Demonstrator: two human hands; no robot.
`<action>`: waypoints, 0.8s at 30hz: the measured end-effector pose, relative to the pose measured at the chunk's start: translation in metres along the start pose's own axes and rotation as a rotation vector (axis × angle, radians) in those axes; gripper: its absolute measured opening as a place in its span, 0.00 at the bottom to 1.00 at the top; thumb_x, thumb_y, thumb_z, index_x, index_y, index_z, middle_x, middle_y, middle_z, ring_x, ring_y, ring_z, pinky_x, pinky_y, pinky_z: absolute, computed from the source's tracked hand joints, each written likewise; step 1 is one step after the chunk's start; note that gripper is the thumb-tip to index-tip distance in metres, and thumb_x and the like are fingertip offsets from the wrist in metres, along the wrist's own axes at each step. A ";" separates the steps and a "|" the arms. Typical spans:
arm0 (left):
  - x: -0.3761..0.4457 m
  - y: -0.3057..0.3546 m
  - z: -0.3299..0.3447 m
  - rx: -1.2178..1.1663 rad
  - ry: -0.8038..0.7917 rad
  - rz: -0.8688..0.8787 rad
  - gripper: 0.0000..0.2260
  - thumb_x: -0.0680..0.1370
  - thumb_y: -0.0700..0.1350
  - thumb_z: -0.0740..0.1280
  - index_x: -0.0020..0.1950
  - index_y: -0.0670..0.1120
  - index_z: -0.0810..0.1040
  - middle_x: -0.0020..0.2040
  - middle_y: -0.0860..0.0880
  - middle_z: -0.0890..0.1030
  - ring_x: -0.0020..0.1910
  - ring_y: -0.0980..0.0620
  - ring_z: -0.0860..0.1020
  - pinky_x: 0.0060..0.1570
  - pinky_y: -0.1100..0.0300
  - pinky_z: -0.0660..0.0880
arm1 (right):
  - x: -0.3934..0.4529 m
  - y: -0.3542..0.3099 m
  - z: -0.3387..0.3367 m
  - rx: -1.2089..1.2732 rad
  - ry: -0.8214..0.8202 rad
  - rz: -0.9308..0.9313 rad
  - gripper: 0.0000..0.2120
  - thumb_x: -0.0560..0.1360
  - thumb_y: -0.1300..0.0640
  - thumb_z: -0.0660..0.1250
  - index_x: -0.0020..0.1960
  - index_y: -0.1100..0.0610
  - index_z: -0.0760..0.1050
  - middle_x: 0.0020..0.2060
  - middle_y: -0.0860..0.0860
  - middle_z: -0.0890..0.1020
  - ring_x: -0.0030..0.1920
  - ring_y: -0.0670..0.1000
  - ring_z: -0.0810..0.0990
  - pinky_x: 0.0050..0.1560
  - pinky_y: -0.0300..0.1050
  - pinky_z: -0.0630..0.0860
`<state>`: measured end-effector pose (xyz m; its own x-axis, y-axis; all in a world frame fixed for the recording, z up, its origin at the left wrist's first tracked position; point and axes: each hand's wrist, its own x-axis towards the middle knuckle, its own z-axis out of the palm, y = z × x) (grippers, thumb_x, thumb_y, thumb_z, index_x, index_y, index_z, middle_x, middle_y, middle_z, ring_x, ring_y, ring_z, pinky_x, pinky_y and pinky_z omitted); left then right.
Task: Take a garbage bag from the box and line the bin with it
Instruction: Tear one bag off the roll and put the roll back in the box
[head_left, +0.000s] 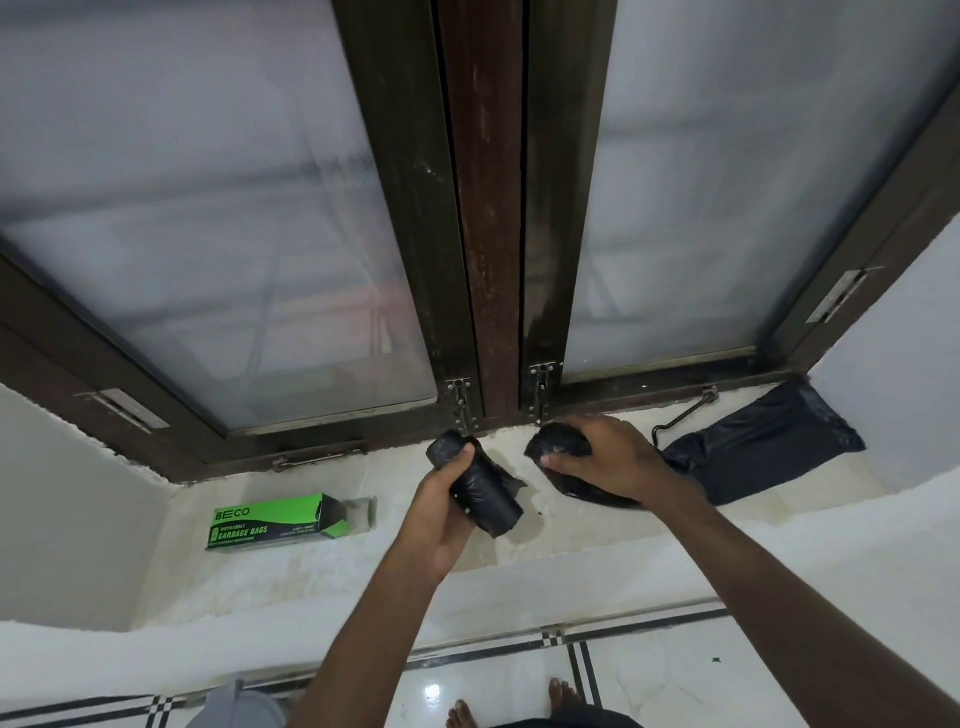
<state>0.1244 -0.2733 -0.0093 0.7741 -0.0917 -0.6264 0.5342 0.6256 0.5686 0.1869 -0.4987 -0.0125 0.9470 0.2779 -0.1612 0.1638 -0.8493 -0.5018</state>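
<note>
A green and black garbage bag box (283, 521) lies on its side on the white window ledge (332, 566), its open end facing right. My left hand (441, 519) grips a black roll of garbage bags (480, 491) above the ledge, to the right of the box. My right hand (605, 457) holds a bunched black garbage bag (558, 441) just right of the roll. The bag's loose end (769, 441) trails flat along the ledge to the far right corner. No bin is in view.
A dark wooden window frame (488, 260) with frosted panes stands right behind the ledge, with metal latches (460, 402) at its base. A black stay hook (680, 415) lies on the ledge. White tiled floor (649, 675) and bare feet (563, 696) show below.
</note>
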 end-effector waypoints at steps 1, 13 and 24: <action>0.001 -0.001 -0.002 -0.011 -0.003 0.008 0.16 0.76 0.44 0.71 0.61 0.41 0.73 0.54 0.36 0.81 0.58 0.32 0.80 0.56 0.42 0.78 | 0.000 -0.001 -0.001 -0.125 0.047 -0.023 0.26 0.72 0.36 0.68 0.66 0.47 0.75 0.59 0.48 0.82 0.59 0.53 0.79 0.58 0.49 0.76; -0.011 0.016 -0.008 -0.103 -0.105 0.188 0.20 0.76 0.43 0.69 0.66 0.37 0.74 0.59 0.38 0.79 0.59 0.42 0.79 0.56 0.52 0.81 | -0.043 -0.070 0.061 1.037 -0.112 0.110 0.36 0.70 0.50 0.79 0.73 0.44 0.66 0.63 0.46 0.79 0.62 0.44 0.79 0.61 0.47 0.79; -0.042 0.049 -0.083 0.321 0.081 0.471 0.10 0.74 0.31 0.70 0.50 0.44 0.80 0.51 0.47 0.82 0.52 0.49 0.80 0.51 0.56 0.81 | -0.012 -0.109 0.065 1.197 -0.183 -0.062 0.16 0.71 0.67 0.76 0.56 0.55 0.80 0.54 0.55 0.84 0.54 0.53 0.83 0.52 0.51 0.82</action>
<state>0.0898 -0.1748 0.0010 0.9319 0.2071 -0.2978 0.2241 0.3168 0.9216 0.1397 -0.3802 -0.0116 0.8777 0.4450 -0.1779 -0.2431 0.0935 -0.9655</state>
